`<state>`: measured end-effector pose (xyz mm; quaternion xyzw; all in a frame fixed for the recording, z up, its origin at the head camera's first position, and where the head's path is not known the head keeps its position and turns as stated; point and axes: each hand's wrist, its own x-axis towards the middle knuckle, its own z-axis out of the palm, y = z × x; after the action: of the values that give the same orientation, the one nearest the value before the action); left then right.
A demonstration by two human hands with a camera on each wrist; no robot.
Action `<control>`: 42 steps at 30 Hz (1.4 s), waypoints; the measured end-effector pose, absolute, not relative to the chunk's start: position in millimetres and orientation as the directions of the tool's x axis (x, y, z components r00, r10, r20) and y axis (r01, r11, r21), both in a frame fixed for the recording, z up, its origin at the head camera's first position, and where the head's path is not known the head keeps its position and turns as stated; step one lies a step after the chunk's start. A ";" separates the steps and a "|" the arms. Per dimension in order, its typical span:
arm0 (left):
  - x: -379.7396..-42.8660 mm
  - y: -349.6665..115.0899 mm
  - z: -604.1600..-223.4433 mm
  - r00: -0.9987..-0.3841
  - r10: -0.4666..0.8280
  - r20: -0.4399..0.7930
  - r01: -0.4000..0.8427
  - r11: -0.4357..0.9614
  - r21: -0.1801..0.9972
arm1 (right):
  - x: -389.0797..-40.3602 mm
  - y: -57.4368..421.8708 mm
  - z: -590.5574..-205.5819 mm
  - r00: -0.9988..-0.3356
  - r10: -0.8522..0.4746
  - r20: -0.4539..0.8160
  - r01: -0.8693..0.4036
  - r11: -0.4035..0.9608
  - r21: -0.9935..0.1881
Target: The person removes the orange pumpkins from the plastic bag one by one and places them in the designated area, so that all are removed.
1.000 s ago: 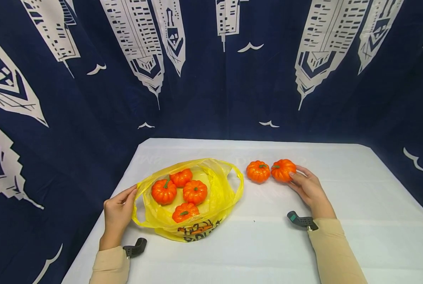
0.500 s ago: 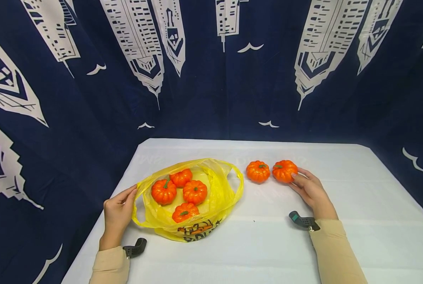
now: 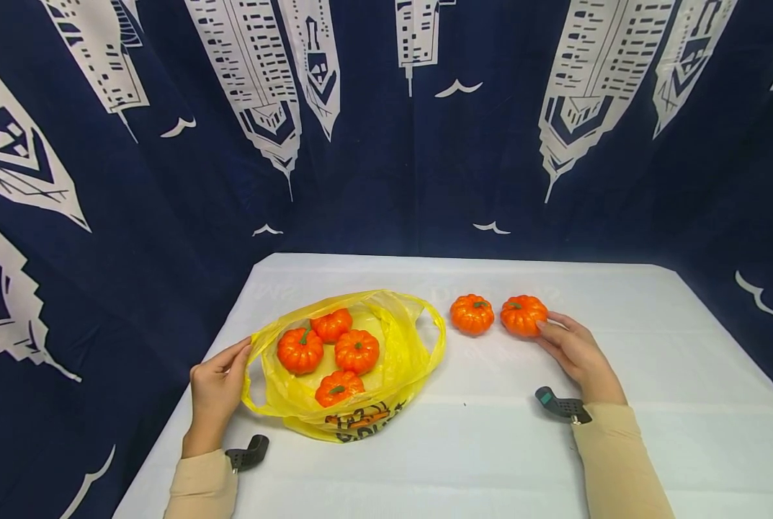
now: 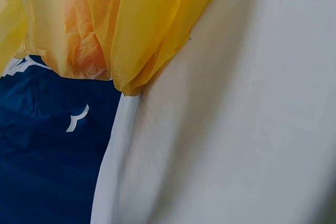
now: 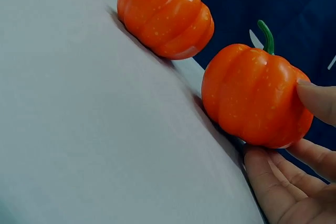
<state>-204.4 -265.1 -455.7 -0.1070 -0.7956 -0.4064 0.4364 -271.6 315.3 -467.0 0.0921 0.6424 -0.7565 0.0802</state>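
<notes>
Pumpkin (image 3: 524, 316) is gripped by the right hand (image 3: 582, 357) near a second pumpkin (image 3: 472, 314), the left hand (image 3: 215, 389) pinching a yellow bag (image 3: 400, 346) holding four others (image 3: 356, 352).

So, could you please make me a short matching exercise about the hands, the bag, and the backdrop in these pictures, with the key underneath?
Column 1
1. Left hand
2. Right hand
3. Plastic bag
4. Backdrop cloth

Column 2
A. Dark blue with white printed shapes
B. Thumb and fingers on the rightmost pumpkin
C. Pinches a yellow edge
D. Yellow, with four orange pumpkins inside

Right pairs: 1-C, 2-B, 3-D, 4-A
</notes>
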 end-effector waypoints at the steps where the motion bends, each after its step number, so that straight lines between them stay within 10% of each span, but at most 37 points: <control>1: -204.3 -265.1 -455.7 -0.595 -0.187 0.782 0.526 0.645 0.555 | -271.5 315.9 -467.1 -0.970 -0.002 -0.243 0.241 -0.143 -0.960; 23: -206.5 -263.5 -454.7 -0.554 -0.200 0.808 0.540 0.652 0.532 | -270.9 319.8 -461.0 -0.962 0.063 -0.265 0.267 0.026 -0.963; 42: -206.0 -263.1 -454.7 -0.560 -0.200 0.804 0.545 0.642 0.539 | -255.7 325.2 -428.3 -0.956 0.076 -0.284 0.271 0.602 -0.751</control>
<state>-206.0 -263.1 -454.7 -0.1104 -0.7829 -0.4085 0.4561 -255.7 325.2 -428.3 0.0978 0.8880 -0.4353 0.1117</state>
